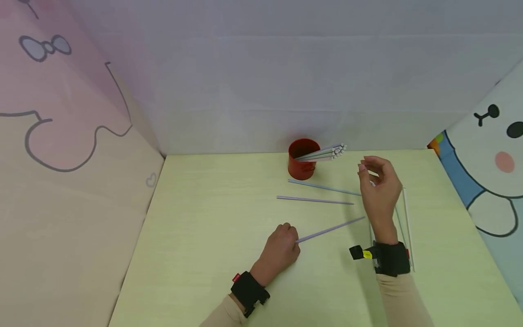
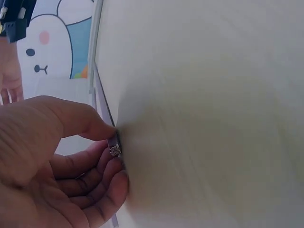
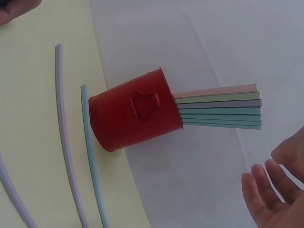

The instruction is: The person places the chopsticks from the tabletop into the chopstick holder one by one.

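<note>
My left hand (image 1: pixel 279 247) rests low over the table and pinches one end of a thin lavender stick (image 1: pixel 331 230); the thumb and fingertips (image 2: pixel 108 133) meet around that end in the left wrist view. The stick's far end points to the right, toward my right forearm. My right hand (image 1: pixel 380 190) is raised over the right side of the table, its fingers loosely bent with nothing between them. Beyond its fingertips, in the right wrist view, a bundle of pastel sticks (image 3: pixel 218 108) leans out of a red cup (image 3: pixel 128 111).
Between the cup and my left hand lie a pale blue stick (image 1: pixel 323 186) and another lavender stick (image 1: pixel 314 200). A white stick (image 1: pixel 408 227) and a pale green stick (image 1: pixel 400 222) lie partly behind my right wrist. A pale wall covering (image 1: pixel 245 91) rises along the table's back edge.
</note>
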A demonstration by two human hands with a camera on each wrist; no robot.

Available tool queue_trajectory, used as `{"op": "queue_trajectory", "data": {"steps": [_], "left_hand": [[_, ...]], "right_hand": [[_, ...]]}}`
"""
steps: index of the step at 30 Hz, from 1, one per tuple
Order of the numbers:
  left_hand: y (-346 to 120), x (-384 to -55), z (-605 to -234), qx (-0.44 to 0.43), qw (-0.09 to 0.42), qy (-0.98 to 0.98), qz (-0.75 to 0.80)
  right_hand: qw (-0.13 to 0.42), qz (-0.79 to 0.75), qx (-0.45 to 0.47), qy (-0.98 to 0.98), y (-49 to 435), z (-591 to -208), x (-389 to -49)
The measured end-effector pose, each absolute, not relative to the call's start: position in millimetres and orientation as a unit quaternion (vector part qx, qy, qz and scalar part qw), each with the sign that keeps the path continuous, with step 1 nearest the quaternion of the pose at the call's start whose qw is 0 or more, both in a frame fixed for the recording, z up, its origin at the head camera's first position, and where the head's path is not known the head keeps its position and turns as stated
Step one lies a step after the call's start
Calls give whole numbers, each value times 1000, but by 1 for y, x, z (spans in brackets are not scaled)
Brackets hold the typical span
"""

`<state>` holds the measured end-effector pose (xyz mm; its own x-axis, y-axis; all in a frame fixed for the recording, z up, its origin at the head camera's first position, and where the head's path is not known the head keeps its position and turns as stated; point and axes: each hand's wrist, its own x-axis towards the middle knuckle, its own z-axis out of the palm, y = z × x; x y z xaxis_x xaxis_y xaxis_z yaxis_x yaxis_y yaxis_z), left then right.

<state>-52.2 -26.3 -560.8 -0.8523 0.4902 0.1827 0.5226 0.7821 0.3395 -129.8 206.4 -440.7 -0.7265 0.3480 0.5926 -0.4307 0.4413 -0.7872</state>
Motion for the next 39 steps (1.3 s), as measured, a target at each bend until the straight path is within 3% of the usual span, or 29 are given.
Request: {"op": "queue_trajectory", "data": {"steps": [11, 22, 32, 39], "left_hand": [[-53, -59, -554, -271, 33, -939, -209], [-84, -65, -524, -261, 46, -892, -366], [-88, -71, -495, -255, 102, -810, -517], [-84, -72, -448, -265, 166, -740, -596]], "right_hand": [[329, 528, 5, -783, 217, -474, -126], [308, 506, -7, -806, 206, -465, -109], [301, 493, -18, -816, 214, -481, -106], [295, 496, -33, -816, 227, -497, -108]]}}
